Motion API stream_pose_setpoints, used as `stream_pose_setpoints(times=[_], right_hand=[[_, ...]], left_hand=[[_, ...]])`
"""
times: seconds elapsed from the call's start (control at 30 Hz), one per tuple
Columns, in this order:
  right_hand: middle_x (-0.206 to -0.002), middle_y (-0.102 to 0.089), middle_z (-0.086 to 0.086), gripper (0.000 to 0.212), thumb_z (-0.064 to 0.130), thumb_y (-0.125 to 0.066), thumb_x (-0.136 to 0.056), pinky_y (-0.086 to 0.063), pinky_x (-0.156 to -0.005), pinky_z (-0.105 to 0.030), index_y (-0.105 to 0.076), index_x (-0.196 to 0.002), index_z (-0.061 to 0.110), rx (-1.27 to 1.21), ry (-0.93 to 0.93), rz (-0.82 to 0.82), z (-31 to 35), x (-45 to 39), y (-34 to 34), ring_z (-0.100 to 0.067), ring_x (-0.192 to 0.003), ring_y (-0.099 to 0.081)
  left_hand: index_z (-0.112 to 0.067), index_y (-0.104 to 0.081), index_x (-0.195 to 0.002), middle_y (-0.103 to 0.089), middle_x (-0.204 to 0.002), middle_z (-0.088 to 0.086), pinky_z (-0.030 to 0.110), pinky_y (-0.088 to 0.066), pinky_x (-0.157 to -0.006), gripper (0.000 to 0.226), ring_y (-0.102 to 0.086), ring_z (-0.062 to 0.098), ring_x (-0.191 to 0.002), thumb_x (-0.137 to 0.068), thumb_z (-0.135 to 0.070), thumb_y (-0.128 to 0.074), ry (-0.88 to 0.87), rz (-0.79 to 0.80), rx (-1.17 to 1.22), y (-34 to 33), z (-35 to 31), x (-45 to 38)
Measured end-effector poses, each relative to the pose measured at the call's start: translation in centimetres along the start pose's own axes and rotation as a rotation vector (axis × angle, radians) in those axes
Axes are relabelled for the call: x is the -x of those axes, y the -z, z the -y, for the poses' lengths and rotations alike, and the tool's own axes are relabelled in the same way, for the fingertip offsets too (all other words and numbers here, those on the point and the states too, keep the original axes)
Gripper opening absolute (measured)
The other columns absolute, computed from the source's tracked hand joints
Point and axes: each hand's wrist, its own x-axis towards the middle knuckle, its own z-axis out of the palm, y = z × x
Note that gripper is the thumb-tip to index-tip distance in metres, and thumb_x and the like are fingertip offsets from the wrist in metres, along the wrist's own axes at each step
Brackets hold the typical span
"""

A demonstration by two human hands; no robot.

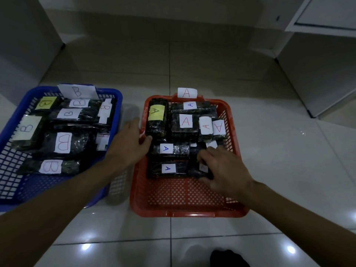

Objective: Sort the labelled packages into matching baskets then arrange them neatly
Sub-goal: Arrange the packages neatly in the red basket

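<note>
A red basket point(185, 205) tagged A sits on the floor at centre right and holds several black wrapped packages labelled A point(185, 122). To its left, a blue basket point(11, 166) tagged B holds several black packages labelled B point(62, 143). My left hand point(131, 143) grips the red basket's left rim, thumb inside against a package with a yellow A label point(156, 116). My right hand point(221, 166) lies inside the red basket, fingers curled over a black package point(200, 168) at the near right of the pile; its label is mostly hidden.
Both baskets stand on glossy white floor tiles. White cabinet or wall panels rise at the far left and far right. A dark object point(227, 257) shows at the bottom edge. The near third of the red basket holds nothing.
</note>
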Motion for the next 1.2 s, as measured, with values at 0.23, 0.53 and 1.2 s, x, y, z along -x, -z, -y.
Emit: stream_pose_setpoints(times=[0.23, 0.53, 1.2], right_hand=[[-0.124, -0.054, 0.003, 0.056, 0.037, -0.069, -0.080, -0.054, -0.077, -0.030, -0.035, -0.124, 0.027, -0.082, -0.077, 0.091, 0.8, 1.4, -1.5, -0.017, -0.105, -0.059], [-0.126, -0.057, -0.002, 0.048, 0.008, -0.074, -0.078, -0.056, -0.086, -0.039, -0.055, -0.121, 0.019, -0.012, -0.076, -0.117, -1.1, -1.6, 0.3, -0.024, -0.115, -0.055], [-0.130, -0.051, 0.002, 0.043, 0.033, -0.060, -0.093, -0.054, -0.084, -0.041, -0.049, -0.134, 0.028, 0.044, 0.264, 0.157, 3.2, -2.7, -2.0, -0.022, -0.112, -0.056]], left_hand=[[-0.021, -0.030, -0.142, -0.047, -0.131, 0.009, 0.031, -0.039, -0.087, 0.055, -0.051, 0.025, -0.115, -0.094, -0.026, -0.055, -0.004, 0.075, 0.030, -0.9, -0.2, 0.4], [-0.021, -0.026, -0.143, -0.047, -0.119, 0.006, 0.029, -0.041, -0.074, 0.054, -0.049, 0.014, -0.091, -0.095, -0.025, -0.052, -0.024, 0.059, 0.023, -1.5, 0.2, 0.4], [-0.024, -0.021, -0.149, -0.051, -0.116, 0.003, 0.028, -0.042, -0.078, 0.054, -0.052, 0.014, -0.098, -0.100, -0.028, -0.042, -0.065, 0.046, 0.029, -1.7, 1.3, 0.6]])
